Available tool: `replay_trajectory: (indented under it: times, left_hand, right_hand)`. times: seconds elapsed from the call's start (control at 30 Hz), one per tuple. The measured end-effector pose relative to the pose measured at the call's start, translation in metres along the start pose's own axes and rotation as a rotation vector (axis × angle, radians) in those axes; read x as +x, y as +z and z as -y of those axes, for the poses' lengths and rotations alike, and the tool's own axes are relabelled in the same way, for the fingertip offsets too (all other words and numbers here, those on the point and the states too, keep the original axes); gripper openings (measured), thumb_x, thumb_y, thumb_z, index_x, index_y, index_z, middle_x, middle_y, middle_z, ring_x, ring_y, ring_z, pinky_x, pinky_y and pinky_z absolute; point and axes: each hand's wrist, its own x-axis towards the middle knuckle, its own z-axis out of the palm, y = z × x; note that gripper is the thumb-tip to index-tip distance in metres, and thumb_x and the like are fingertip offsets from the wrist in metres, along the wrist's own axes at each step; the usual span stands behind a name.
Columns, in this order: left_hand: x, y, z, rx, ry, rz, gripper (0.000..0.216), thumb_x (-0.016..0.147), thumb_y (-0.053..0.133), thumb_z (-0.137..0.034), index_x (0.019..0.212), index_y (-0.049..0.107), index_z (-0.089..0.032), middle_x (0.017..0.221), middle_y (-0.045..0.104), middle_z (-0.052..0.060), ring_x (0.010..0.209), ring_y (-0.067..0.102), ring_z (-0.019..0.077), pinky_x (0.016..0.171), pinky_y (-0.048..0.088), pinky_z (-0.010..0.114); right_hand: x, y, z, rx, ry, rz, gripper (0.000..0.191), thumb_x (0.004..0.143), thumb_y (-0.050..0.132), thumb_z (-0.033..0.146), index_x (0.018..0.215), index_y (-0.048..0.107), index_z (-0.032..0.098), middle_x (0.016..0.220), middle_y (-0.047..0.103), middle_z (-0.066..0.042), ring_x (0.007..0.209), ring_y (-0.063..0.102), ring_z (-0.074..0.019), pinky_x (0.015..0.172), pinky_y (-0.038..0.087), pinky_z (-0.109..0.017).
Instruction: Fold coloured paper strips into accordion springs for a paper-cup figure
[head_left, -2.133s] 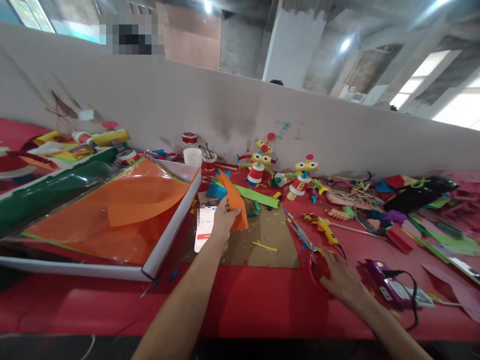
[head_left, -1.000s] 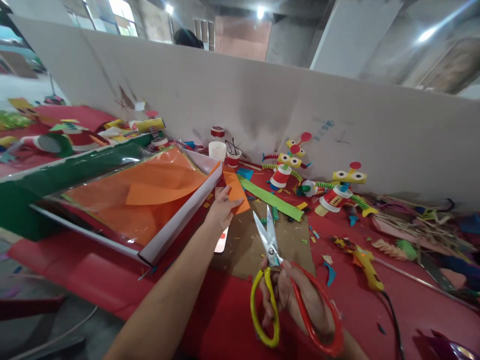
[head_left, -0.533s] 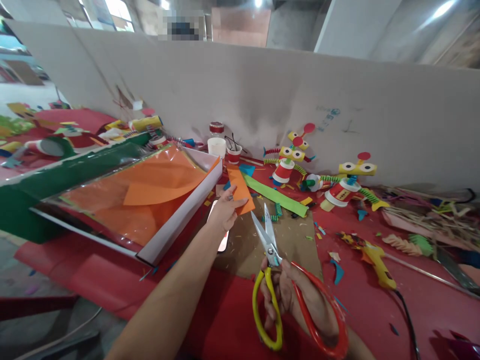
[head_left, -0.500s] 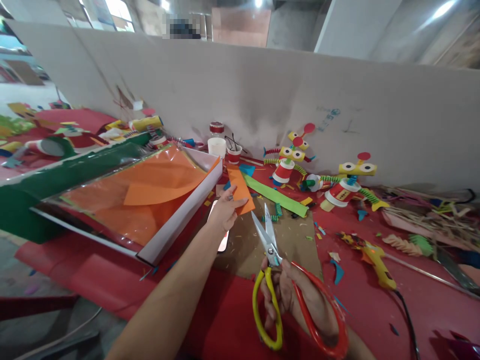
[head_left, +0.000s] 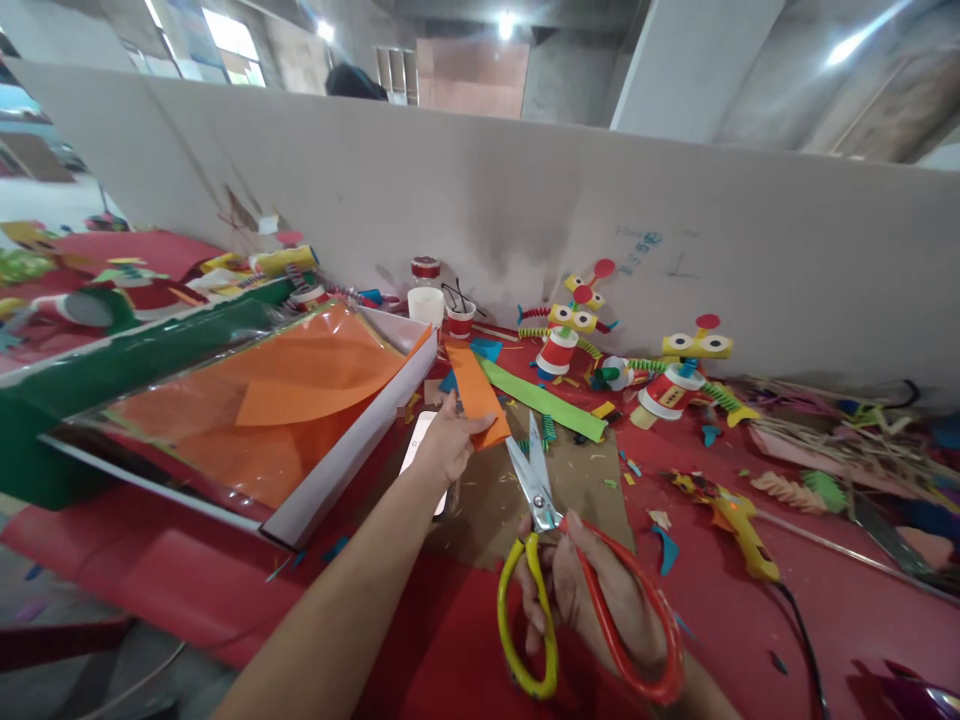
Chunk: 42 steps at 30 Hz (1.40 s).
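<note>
My left hand (head_left: 448,442) grips an orange paper strip (head_left: 474,388) near its lower end, with the index finger lying across it. In my right hand (head_left: 574,580) is a pair of scissors (head_left: 538,500) with one yellow and one red handle. The blades are spread and point away from me, their tips close to the strip's lower right corner. Beside the orange strip lies a light green paper strip (head_left: 544,402). A brown cutting board (head_left: 487,520) is under the blades, and a phone (head_left: 415,440) lies partly hidden by my left hand.
A box (head_left: 345,455) with bagged orange paper stands at left. Cup figures (head_left: 559,352) with eyes stand along the grey partition (head_left: 360,190). A yellow glue gun (head_left: 742,530) with a black cord lies at right, near a heap of thin strips (head_left: 832,425). Scraps litter the red table.
The view has shifted a little. The orange strip's lower end and my left hand have come slightly nearer to me. The scissors stay spread.
</note>
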Motion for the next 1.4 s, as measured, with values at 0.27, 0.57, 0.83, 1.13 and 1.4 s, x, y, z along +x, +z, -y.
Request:
replay_trajectory:
  times: [0.27, 0.57, 0.83, 1.13, 1.4]
  left_hand:
    - [-0.002, -0.001, 0.006, 0.024, -0.003, 0.202, 0.073, 0.057, 0.074, -0.003, 0.122, 0.048, -0.025, 0.089, 0.069, 0.002, 0.084, 0.067, 0.0175, 0.077, 0.054, 0.029]
    - [-0.002, -0.002, 0.009, 0.024, 0.002, 0.216, 0.081, 0.057, 0.072, -0.001, 0.127, 0.042, -0.029, 0.092, 0.068, 0.002, 0.081, 0.067, 0.0170, 0.077, 0.054, 0.032]
    - [0.001, -0.008, 0.000, 0.054, -0.054, 0.138, 0.070, 0.057, 0.073, 0.001, 0.118, 0.048, -0.022, 0.083, 0.070, 0.002, 0.076, 0.068, 0.0178, 0.077, 0.055, 0.033]
    - [-0.021, 0.010, 0.001, 0.063, -0.139, 0.172, 0.039, 0.060, 0.068, 0.004, 0.093, 0.058, -0.013, 0.087, 0.070, 0.008, 0.080, 0.067, 0.0182, 0.072, 0.055, 0.026]
    - [-0.012, 0.004, 0.000, -0.060, -0.209, 0.128, 0.018, 0.072, 0.062, -0.005, 0.089, 0.061, -0.012, 0.082, 0.070, 0.008, 0.073, 0.067, 0.0176, 0.069, 0.056, 0.029]
  right_hand:
    - [0.010, -0.001, -0.005, 0.158, 0.010, 0.036, 0.052, 0.084, 0.032, 0.065, 0.104, 0.046, 0.019, 0.068, 0.057, -0.001, 0.049, 0.053, -0.0138, 0.049, 0.047, -0.029]
    - [0.009, -0.003, -0.006, 0.184, -0.004, 0.022, 0.061, 0.079, 0.030, 0.073, 0.108, 0.043, 0.021, 0.071, 0.055, -0.001, 0.049, 0.050, -0.0133, 0.046, 0.044, -0.027]
    - [0.007, -0.001, -0.004, 0.192, 0.022, 0.023, 0.059, 0.079, 0.033, 0.071, 0.109, 0.042, 0.021, 0.071, 0.055, -0.001, 0.048, 0.050, -0.0132, 0.045, 0.043, -0.028]
    - [0.008, -0.005, -0.003, 0.212, 0.003, 0.028, 0.059, 0.081, 0.030, 0.070, 0.111, 0.043, 0.021, 0.069, 0.055, 0.000, 0.049, 0.050, -0.0135, 0.047, 0.043, -0.027]
    - [0.009, -0.006, -0.003, 0.222, 0.017, 0.050, 0.058, 0.081, 0.033, 0.069, 0.109, 0.045, 0.020, 0.071, 0.055, -0.001, 0.052, 0.048, -0.0120, 0.050, 0.042, -0.026]
